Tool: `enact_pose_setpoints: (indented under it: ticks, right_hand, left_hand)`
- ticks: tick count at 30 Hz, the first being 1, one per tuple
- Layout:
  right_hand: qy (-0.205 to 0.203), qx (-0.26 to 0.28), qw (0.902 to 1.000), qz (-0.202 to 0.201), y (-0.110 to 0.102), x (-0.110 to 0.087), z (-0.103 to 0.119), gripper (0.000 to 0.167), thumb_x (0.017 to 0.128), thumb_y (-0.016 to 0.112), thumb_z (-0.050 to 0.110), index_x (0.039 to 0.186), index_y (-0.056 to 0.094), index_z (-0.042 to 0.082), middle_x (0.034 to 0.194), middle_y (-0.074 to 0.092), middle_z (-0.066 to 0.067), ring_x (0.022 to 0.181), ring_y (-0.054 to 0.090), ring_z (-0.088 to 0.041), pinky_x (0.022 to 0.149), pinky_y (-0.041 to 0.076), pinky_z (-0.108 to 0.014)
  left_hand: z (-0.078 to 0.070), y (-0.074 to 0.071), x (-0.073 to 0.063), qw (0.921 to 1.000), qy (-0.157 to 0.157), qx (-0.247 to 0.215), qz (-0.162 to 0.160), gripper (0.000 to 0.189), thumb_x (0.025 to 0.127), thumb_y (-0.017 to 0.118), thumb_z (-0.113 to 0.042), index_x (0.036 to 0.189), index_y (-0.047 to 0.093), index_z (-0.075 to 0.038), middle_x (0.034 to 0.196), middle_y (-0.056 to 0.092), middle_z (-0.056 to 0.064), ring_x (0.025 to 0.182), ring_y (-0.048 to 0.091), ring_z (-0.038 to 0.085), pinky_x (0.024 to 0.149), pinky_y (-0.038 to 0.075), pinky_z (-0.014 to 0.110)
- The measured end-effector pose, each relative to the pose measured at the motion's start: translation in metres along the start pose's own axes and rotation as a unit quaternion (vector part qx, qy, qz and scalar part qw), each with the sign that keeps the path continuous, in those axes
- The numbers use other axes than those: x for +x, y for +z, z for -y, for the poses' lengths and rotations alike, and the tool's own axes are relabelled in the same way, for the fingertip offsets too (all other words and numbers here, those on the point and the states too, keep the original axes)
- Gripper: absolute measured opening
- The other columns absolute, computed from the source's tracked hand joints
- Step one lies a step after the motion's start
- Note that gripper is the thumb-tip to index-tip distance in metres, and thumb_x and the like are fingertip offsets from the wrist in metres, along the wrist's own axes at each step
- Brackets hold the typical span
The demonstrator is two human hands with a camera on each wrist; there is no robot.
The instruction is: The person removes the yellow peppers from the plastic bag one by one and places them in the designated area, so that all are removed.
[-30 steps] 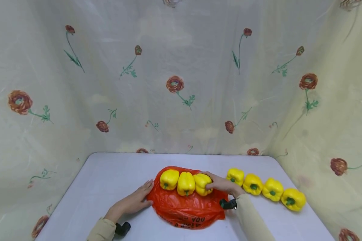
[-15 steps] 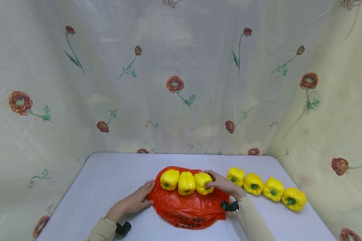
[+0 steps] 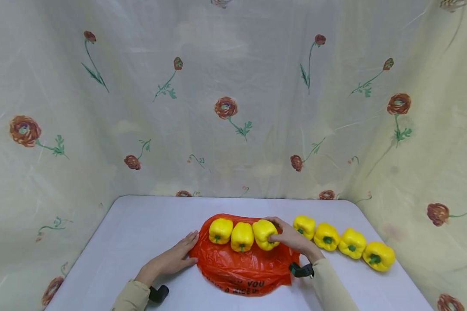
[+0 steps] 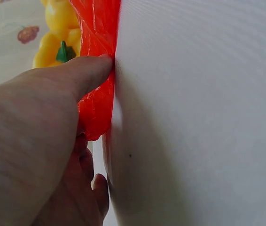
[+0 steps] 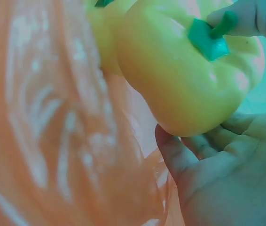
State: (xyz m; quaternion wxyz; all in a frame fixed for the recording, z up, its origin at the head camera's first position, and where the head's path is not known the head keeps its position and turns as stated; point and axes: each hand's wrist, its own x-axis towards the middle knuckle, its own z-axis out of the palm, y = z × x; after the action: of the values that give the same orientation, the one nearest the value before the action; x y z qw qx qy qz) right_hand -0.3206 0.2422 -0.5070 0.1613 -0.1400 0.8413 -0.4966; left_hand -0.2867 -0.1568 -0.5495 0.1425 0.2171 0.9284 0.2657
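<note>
Three yellow bell peppers lie in a row on a red plastic bag (image 3: 237, 272) with dark printed letters. My right hand (image 3: 289, 237) grips the right-hand bell pepper (image 3: 264, 235), thumb near its green stem and fingers along its far side, as the right wrist view shows. The middle bell pepper (image 3: 242, 237) and the left bell pepper (image 3: 220, 230) sit beside it. My left hand (image 3: 174, 258) lies flat with fingers extended at the bag's left edge. In the left wrist view its thumb (image 4: 93, 70) touches the red plastic.
To the right, several more yellow bell peppers (image 3: 352, 244) form a slanting row on the white table (image 3: 148, 220). Behind and at both sides hangs a flower-printed curtain (image 3: 257, 142). Each wrist wears a black camera.
My right hand has shifted slightly right with its bell pepper, which now tilts a little. The other two peppers on the bag sit marginally further right. My left hand has stayed put.
</note>
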Motion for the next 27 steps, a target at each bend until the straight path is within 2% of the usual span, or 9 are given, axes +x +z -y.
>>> enact_pose_setpoints:
  ticks: [6, 12, 18, 24, 27]
  right_hand:
    - [-0.004, 0.025, 0.9997, 0.006, -0.001, -0.005, -0.004, 0.066, 0.089, 0.067, 0.026, 0.146, 0.036, 0.014, 0.143, 0.044, -0.013, 0.123, 0.045, -0.029, 0.106, 0.043, -0.049]
    - [-0.017, 0.064, 0.9977, 0.008, -0.001, -0.011, 0.001, 0.067, 0.091, 0.062, 0.019, 0.150, 0.030, 0.012, 0.148, 0.040, -0.017, 0.124, 0.045, -0.030, 0.106, 0.043, -0.047]
    - [-0.008, 0.064, 0.9979, 0.002, 0.003, -0.012, 0.003, 0.061, 0.092, 0.060, 0.019, 0.148, 0.036, 0.015, 0.145, 0.044, -0.012, 0.121, 0.046, -0.026, 0.108, 0.041, -0.047]
    - [-0.018, 0.066, 0.9976, -0.011, 0.003, -0.014, 0.005, 0.063, 0.093, 0.059, 0.018, 0.149, 0.031, 0.012, 0.147, 0.041, -0.017, 0.122, 0.046, -0.029, 0.107, 0.043, -0.048]
    - [-0.019, 0.059, 0.9977, -0.025, 0.000, -0.017, 0.008, 0.064, 0.091, 0.061, 0.020, 0.149, 0.033, 0.015, 0.145, 0.042, -0.015, 0.119, 0.047, -0.029, 0.105, 0.045, -0.046]
  left_hand:
    - [0.003, 0.001, 0.000, 0.9999, 0.011, 0.003, -0.001, 0.079, 0.094, 0.053, -0.051, 0.154, 0.020, -0.012, 0.164, 0.011, 0.004, 0.151, 0.010, 0.028, 0.119, 0.020, 0.054]
    - [0.003, 0.001, 0.001, 0.9999, 0.010, 0.003, -0.001, 0.080, 0.094, 0.053, -0.052, 0.155, 0.020, -0.012, 0.164, 0.011, 0.003, 0.151, 0.010, 0.028, 0.119, 0.020, 0.054]
    - [0.002, 0.001, 0.000, 0.9999, 0.009, 0.004, -0.001, 0.079, 0.094, 0.053, -0.052, 0.155, 0.020, -0.012, 0.164, 0.011, 0.003, 0.151, 0.010, 0.028, 0.119, 0.020, 0.054]
    - [0.001, 0.001, 0.000, 1.0000, 0.008, 0.000, -0.001, 0.079, 0.094, 0.054, -0.051, 0.155, 0.020, -0.013, 0.164, 0.011, 0.003, 0.151, 0.010, 0.028, 0.119, 0.020, 0.053]
    - [0.001, 0.001, 0.000, 1.0000, 0.009, -0.003, -0.002, 0.079, 0.094, 0.054, -0.050, 0.154, 0.020, -0.013, 0.163, 0.012, 0.003, 0.151, 0.011, 0.028, 0.119, 0.021, 0.054]
